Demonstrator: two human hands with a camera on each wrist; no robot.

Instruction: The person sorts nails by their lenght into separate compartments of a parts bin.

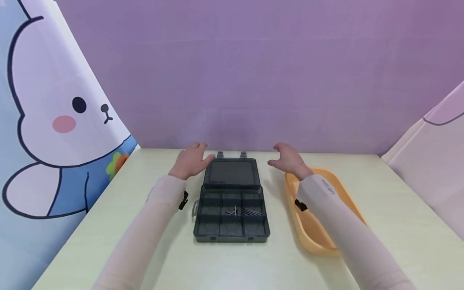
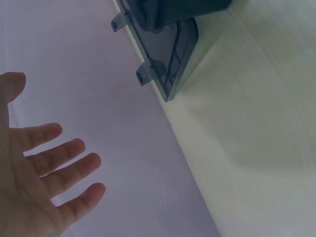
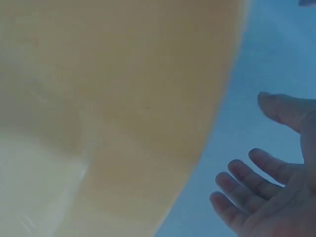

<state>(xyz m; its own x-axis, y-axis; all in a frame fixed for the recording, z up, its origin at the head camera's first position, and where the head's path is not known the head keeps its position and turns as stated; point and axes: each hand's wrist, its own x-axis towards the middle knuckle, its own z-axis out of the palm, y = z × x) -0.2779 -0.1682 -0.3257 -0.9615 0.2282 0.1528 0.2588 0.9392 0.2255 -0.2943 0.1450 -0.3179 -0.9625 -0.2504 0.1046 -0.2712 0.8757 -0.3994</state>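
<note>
A dark translucent compartment box (image 1: 232,229) lies on the table with its lid (image 1: 232,172) folded back. Several thin metal pieces (image 1: 252,212) sit in its right middle compartment, and a few more (image 1: 232,211) are in the centre one; they are too small to name. Beside the lid on the left hovers my left hand (image 1: 191,161), fingers spread and holding nothing. My right hand (image 1: 289,160) is on the other side, apart from the lid, near the far end of an orange tray, its fingers relaxed and nothing in them.
The orange tray (image 1: 302,229) stands on the table (image 1: 174,257) to the right of the box, partly hidden beneath my right forearm. A purple cloth (image 1: 232,80) rises behind the table's far edge. On the left hangs a printed cartoon cloth (image 1: 43,141).
</note>
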